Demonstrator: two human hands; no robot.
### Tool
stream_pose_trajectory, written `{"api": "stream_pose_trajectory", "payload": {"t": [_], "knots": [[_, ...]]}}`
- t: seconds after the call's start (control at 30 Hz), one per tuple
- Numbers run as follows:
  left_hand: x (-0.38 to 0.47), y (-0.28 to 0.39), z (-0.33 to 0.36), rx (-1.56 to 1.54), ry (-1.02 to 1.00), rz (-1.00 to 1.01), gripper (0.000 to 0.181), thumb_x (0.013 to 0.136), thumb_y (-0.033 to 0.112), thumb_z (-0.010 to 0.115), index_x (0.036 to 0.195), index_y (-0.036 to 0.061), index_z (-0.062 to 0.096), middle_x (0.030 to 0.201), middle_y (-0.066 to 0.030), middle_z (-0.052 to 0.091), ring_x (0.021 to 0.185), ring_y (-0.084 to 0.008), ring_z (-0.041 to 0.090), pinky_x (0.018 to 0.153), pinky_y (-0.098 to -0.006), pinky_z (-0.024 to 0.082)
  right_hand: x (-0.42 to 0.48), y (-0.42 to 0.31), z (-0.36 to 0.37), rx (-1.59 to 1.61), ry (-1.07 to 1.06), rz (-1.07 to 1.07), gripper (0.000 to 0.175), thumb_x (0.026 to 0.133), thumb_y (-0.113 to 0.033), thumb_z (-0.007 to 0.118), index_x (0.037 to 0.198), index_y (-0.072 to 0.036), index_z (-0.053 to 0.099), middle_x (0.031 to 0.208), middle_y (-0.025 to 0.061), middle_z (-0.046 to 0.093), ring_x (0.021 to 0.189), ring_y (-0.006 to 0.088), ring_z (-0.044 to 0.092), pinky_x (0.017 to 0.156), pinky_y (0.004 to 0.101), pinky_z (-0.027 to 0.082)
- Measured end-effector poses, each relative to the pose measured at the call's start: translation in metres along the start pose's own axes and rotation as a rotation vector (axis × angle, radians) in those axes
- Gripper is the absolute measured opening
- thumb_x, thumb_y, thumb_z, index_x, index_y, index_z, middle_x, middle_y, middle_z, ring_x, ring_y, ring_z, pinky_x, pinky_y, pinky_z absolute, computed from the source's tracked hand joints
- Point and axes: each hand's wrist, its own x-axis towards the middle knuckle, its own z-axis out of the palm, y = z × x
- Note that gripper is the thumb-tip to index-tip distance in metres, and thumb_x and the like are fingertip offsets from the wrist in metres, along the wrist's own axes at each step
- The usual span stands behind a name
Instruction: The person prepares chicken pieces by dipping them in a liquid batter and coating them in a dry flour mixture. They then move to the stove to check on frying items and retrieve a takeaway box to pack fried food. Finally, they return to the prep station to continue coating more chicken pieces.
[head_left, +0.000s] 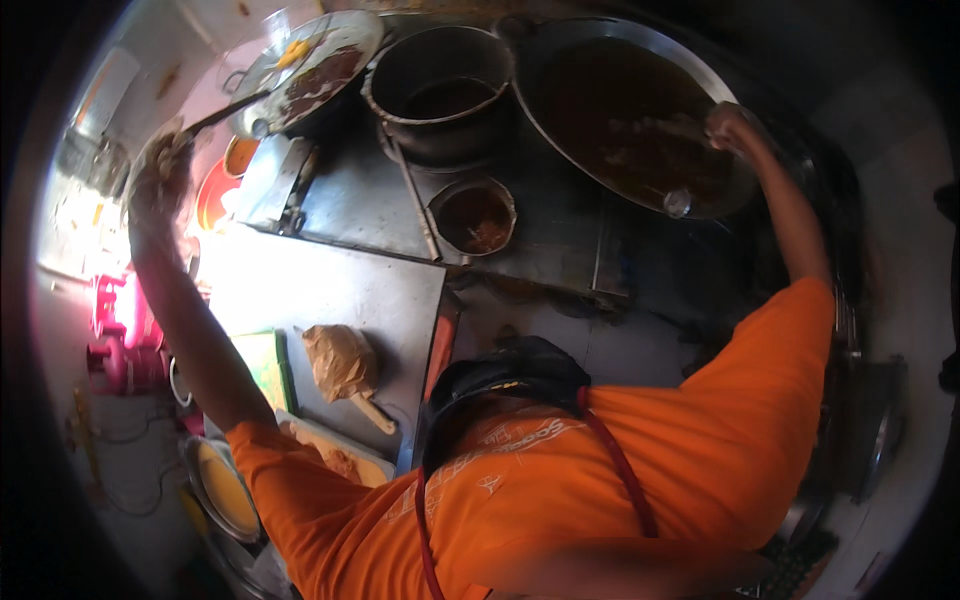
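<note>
My left hand (161, 169), apparently in a clear plastic glove, is closed on a long dark handle (229, 112). It points toward a wide pan (371, 37) at the upper left, which holds a dark brown mass with a pale coating and something yellow at its edge. My right hand (729, 129) is curled at the rim of a large oval pan (637, 30) of dark liquid; whether its fingers hold anything is unclear. Pale streaks show on the liquid beside it. Between the pans stands a deep, dark pot (450, 139).
A small pan (472, 221) of reddish-brown food rests on the metal stovetop (352, 202), near a metal rod (412, 195). On the bright metal table (360, 281) lie a brown paper bag (337, 360), a green-edged board (281, 375) and a food tray (375, 461). Pink gas cylinders (127, 367) stand left.
</note>
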Motion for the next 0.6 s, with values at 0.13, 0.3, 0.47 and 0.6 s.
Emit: {"api": "stream_pose_trajectory", "payload": {"t": [0.13,0.3,0.47,0.6], "knots": [[0.006,-0.017,-0.006,-0.418,-0.039,-0.377,0.030,0.095,0.009,0.048,0.119,-0.0074,0.047,0.077,-0.0038,0.052,0.058,-0.0028,0.044,0.049,-0.0104,0.037,-0.006,0.010,0.013,0.863,0.082,-0.362,0.019,0.079,-0.019,0.057,0.077,-0.002,0.067,0.061,0.0077,0.056,0.054,0.0185,0.053,0.049,0.0348,0.041],[-0.004,-0.014,-0.016,-1.276,-0.402,-0.491,0.026,0.094,0.008,0.049,0.114,-0.0081,0.048,0.076,-0.0028,0.051,0.057,-0.0029,0.045,0.049,-0.0105,0.039,-0.004,-0.065,0.036,0.943,0.258,0.127,0.022,0.084,-0.020,0.056,0.072,-0.002,0.062,0.060,0.0035,0.051,0.052,0.0146,0.045,0.050,0.0331,0.037],[-0.010,0.010,-0.009,-0.572,-0.036,-0.312,0.021,0.092,0.009,0.053,0.106,-0.0069,0.053,0.078,-0.0046,0.053,0.065,-0.0074,0.053,0.059,-0.0143,0.045,0.010,-0.123,0.033,1.200,0.222,0.208,0.036,0.088,-0.025,0.054,0.055,-0.012,0.048,0.047,-0.0034,0.038,0.039,0.0084,0.033,0.040,0.0265,0.029],[-0.009,0.033,0.006,-0.290,-0.059,-0.247,0.021,0.092,0.015,0.056,0.102,-0.0031,0.057,0.077,-0.0012,0.053,0.065,-0.0071,0.048,0.056,-0.0148,0.040,0.019,-0.143,0.027,1.289,0.157,0.064,0.016,0.083,-0.018,0.052,0.068,-0.012,0.050,0.049,-0.0052,0.037,0.038,0.0065,0.029,0.036,0.0231,0.024]]}}
